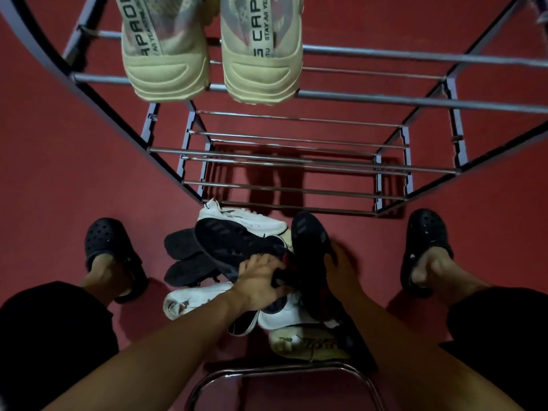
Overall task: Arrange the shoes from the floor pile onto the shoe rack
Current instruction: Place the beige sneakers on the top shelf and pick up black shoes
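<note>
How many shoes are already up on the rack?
2. A pale yellow-green pair sits side by side on the top tier of the shoe rack: the left shoe and the right shoe. The lower tiers in view hold none; the rack's far edges are cut off.

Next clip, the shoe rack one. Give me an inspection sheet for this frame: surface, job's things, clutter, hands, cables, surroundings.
Surface: dark red floor, dimly lit.
Job's things: metal shoe rack with a pale green pair of sneakers on its top bars, lower tiers bare; floor pile with a white sneaker, black sandals, more white shoes and a yellow-laced shoe.
Clutter: nothing seen apart from the pile.
Hands: left hand grips a black sneaker; right hand grips a second black sneaker.
Cables: nothing seen.
Surroundings: curved chrome tube at the bottom edge; the person's feet in black clogs either side.
</note>
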Motion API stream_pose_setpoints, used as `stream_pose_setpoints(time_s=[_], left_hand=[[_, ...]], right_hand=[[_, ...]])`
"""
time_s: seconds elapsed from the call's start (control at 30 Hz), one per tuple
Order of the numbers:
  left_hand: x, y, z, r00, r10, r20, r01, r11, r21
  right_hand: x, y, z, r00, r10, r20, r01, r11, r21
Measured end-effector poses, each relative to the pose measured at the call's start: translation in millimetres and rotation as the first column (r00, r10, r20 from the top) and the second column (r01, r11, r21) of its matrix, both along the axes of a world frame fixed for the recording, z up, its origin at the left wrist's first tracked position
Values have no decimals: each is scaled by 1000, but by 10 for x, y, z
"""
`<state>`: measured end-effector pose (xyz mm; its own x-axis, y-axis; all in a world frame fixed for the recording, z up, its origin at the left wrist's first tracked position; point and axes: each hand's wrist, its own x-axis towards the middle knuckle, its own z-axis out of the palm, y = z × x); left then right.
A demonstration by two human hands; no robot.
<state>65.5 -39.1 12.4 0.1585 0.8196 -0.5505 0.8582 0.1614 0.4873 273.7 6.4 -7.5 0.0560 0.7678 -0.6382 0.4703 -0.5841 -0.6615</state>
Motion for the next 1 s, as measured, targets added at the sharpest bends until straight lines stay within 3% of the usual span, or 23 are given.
stream_pose_setpoints(time_s=[0.1,0.2,0.37,0.47,0.63,0.7,0.83,1.0], left_hand=[[16,21,39,998,50,31,-48,997,-63],[46,55,139,974,216,65,-203,966,-158],[103,41,235,959,281,42,-273,952,-136],[82,-2,234,976,217,-12,-217,969,-120],[-21,-47,412,996,85,7,-84,994,-64],[-68,-64,500,997,66,42,-64,996,-60],[-210,-124,641,939,243,244,-200,961,-191],[-319,-112,903,921,163,353,-125,984,-128]], right_hand=[[130,-130,28,989,134,60,-140,984,107],[293,-229,56,904,371,211,-415,879,235],[451,-344,228,614,658,436,-734,679,10],[405,-341,295,497,722,482,-822,570,-5],[256,-326,410,614,667,422,-786,564,253],[197,-343,494,694,631,346,-719,627,298],[146,-336,634,844,474,252,-536,720,441],[45,-200,920,863,496,99,-497,796,346]])
